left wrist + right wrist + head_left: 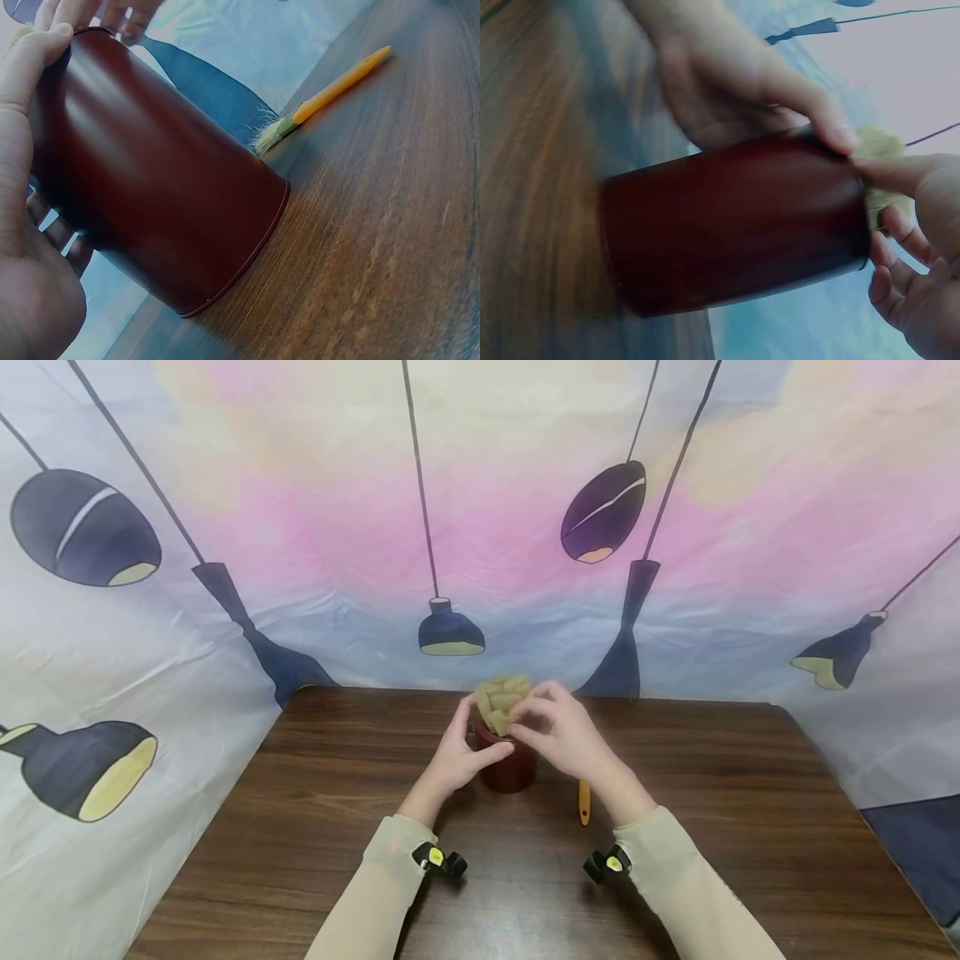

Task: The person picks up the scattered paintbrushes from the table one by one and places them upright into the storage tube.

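A dark red, slightly tapered cylindrical container (511, 770) stands on the wooden table, its glossy side filling much of the left wrist view. Blocky yellow-green pieces (501, 695) rise above its rim. My left hand (459, 753) grips the container from the left, thumb near the rim and fingers round the far side. At the right of the rim, my right hand (564, 732) has thumb and bent fingers on either side of the yellow-green pieces (879, 144), pinching at them. The container hides the lower part of these pieces.
A brush with an orange handle (341, 86) and pale bristles lies on the table (315, 802), just right of the container, partly under my right forearm in the head view. Behind the table hangs a pastel cloth (360, 527) printed with dark lamps.
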Demonstrator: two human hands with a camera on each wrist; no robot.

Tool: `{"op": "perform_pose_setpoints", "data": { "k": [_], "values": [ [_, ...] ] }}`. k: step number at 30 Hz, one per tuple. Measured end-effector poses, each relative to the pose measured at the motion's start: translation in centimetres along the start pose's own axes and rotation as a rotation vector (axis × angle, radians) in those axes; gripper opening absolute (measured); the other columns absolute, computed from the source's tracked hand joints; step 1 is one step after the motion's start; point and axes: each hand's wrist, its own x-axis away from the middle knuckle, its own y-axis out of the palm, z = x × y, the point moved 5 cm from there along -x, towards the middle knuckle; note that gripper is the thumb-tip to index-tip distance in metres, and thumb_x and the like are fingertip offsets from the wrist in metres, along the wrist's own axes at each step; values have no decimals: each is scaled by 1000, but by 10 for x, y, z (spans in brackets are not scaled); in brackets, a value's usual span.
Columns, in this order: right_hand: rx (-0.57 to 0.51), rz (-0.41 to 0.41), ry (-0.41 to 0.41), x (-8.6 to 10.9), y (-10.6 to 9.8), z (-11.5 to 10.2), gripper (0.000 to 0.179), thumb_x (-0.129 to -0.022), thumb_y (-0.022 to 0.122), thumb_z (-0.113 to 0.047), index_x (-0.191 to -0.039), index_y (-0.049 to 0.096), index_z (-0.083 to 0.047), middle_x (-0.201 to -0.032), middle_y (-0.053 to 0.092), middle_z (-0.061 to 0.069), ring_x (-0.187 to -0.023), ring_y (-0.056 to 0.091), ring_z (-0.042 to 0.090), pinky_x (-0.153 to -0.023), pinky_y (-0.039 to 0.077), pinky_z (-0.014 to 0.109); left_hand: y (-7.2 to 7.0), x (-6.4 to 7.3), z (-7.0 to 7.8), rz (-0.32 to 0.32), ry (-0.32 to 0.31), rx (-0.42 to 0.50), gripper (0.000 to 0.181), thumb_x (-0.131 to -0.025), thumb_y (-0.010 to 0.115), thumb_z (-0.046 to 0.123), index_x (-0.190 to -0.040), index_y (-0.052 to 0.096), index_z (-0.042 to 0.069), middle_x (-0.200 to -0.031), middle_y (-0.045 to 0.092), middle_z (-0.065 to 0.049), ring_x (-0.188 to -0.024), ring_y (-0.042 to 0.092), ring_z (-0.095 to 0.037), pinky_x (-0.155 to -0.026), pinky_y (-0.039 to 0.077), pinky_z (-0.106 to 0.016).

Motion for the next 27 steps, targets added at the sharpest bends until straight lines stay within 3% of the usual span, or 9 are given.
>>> {"op": "perform_pose_setpoints", "data": {
  "k": [4,12,20,27],
  "values": [
    [-10,3,21,4,4,3,15,-95,88,-14,-109,83,-12,-114,64,9,-96,62,25,-78,57,44,-2,-3,-13,-2,3,-18,89,-91,87,21,-165,37,18,-153,53,-14,-134,53,-35,-112,42,-62],
    [-61,33,95,12,-12,13,23,-98,85,-19,-120,81,-16,-122,71,3,-111,67,22,-89,58,47,-5,-2,-14,-5,9,-24,88,-91,90,32,-163,40,24,-153,54,-8,-135,54,-30,-113,44,-62],
    [16,109,298,43,-40,54,28,-98,84,-13,-124,75,-8,-112,74,11,-102,72,30,-88,58,54,-2,-2,-13,-6,-10,-22,85,-91,89,29,-162,42,26,-152,54,-9,-135,54,-32,-113,44,-64],
    [95,80,506,75,-36,89,34,-102,79,-22,-127,71,-1,-114,74,19,-102,71,35,-93,56,58,-2,-3,-13,0,-18,-19,90,-89,89,20,-164,40,21,-153,53,-14,-135,53,-36,-113,42,-67]
  ]
}}
